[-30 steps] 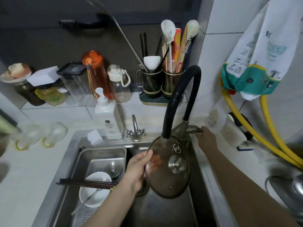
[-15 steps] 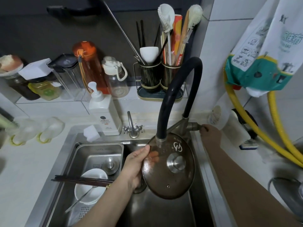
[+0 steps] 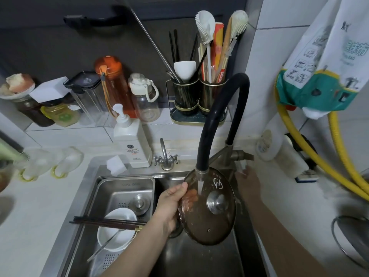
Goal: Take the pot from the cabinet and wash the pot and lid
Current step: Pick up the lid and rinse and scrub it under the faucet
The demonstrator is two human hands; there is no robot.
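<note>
Over the sink (image 3: 127, 262), nearest the camera, the left hand (image 3: 171, 204) grips the glass lid (image 3: 207, 208) by its left rim, thumb on the top face and fingers curled behind. The lid is tilted, its top face and metal knob (image 3: 217, 202) turned up toward the person and its far edge raised just under the mouth of the black tap hose (image 3: 215, 120). Being round, it has no long axis to speak of. Half a second ago the lid was dry under the spout; now a stream of water (image 3: 200, 181) falls on its upper part, so rinsing has started. The right hand (image 3: 246, 183) has dropped from the tap lever (image 3: 242, 155) and hangs just below it, behind the lid's right edge; its fingers are blurred, so whether they are curled cannot be told. That suggests the tap was just opened. A rounded metal edge at the right of the bench (image 3: 24, 226) may be the pot, still unwashed.
</note>
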